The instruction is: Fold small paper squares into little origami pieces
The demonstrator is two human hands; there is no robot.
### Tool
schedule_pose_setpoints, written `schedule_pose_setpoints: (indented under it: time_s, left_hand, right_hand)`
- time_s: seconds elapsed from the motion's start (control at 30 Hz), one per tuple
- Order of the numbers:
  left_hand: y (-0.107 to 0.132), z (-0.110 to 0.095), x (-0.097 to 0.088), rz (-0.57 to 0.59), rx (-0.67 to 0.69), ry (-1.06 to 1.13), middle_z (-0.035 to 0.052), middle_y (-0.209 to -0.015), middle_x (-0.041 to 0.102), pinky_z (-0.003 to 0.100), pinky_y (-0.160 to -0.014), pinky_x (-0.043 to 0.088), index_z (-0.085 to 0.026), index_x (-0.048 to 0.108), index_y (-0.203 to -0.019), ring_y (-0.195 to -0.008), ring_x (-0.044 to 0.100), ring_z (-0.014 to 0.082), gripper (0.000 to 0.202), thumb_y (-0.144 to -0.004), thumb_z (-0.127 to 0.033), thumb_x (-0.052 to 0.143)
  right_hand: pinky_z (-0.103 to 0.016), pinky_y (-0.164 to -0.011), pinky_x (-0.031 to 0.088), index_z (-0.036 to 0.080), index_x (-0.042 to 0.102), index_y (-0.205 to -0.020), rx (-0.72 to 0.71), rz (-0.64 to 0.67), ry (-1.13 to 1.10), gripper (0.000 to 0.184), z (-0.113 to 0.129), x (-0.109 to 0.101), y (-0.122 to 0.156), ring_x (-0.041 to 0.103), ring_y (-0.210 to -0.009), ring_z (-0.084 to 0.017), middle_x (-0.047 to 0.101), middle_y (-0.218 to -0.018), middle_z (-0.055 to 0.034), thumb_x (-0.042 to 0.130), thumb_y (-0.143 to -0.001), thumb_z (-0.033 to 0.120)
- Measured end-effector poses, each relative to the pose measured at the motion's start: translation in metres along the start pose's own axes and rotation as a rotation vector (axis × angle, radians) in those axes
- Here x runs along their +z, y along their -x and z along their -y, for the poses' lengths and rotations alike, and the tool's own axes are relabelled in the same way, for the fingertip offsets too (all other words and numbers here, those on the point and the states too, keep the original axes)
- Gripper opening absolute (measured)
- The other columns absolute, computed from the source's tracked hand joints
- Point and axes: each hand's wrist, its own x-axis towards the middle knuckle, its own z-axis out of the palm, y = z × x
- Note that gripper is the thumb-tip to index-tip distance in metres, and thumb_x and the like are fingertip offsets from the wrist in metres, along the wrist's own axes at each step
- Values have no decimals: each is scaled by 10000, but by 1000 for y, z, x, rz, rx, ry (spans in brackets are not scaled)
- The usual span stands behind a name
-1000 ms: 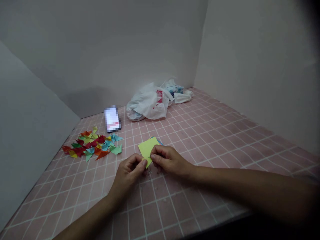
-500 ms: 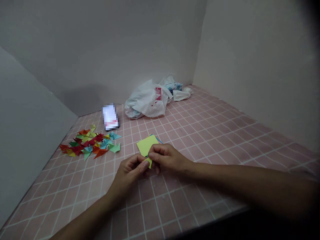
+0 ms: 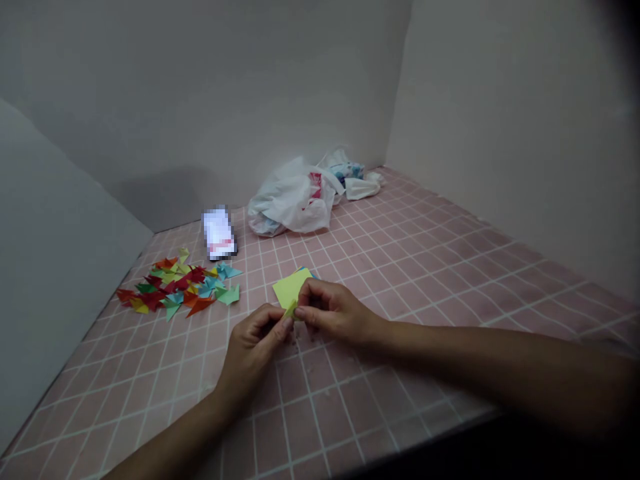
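Note:
My left hand (image 3: 256, 340) and my right hand (image 3: 331, 311) meet over the pink tiled surface (image 3: 410, 267), both pinching a small folded piece of yellow-green paper (image 3: 291, 309) between thumb and fingertips. Just behind the hands lies a small stack of square paper sheets (image 3: 291, 285), yellow-green on top with blue edges showing beneath. To the left, a pile of folded paper pieces (image 3: 177, 287) in red, green, yellow, orange and light blue is spread on the tiles.
A phone with a lit screen (image 3: 219, 233) lies near the back wall. White plastic bags (image 3: 300, 195) are bunched in the far corner. Grey walls close in the left, back and right sides. The surface's front edge runs below my right forearm.
The small yellow-green piece has been folded smaller between my fingertips, and both hands have shifted slightly up and closer to the paper stack.

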Motion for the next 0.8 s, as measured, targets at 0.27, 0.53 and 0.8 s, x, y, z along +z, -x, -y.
schedule_pose_setpoints:
  time_s: [0.27,0.53,0.8]
  left_hand:
    - [-1,3,4,-13,-96,121,-13,-724,625,235,-646,428,-177,666,-821,-673,547,123,155,-837,-328,693]
    - [-2,5,3,-60,-59,125,-14,-682,622,247,-651,450,-179,673,-768,-660,568,131,124,-830,-286,682]
    - [-2,0,4,-137,-8,83,-35,-666,607,198,-600,433,-191,694,-760,-621,538,98,70,-804,-242,713]
  right_hand:
    - [-236,-534,357,180,518,-724,-16,30,182,94,1,0,1,467,-564,-97,517,-620,37,576,-797,176]
    - [-238,-561,368,167,561,-763,-58,78,173,85,2,-1,3,484,-598,-104,557,-668,16,573,-839,204]
    - [-241,-585,350,166,548,-718,-211,25,379,115,3,0,4,473,-620,-103,541,-670,19,568,-829,143]
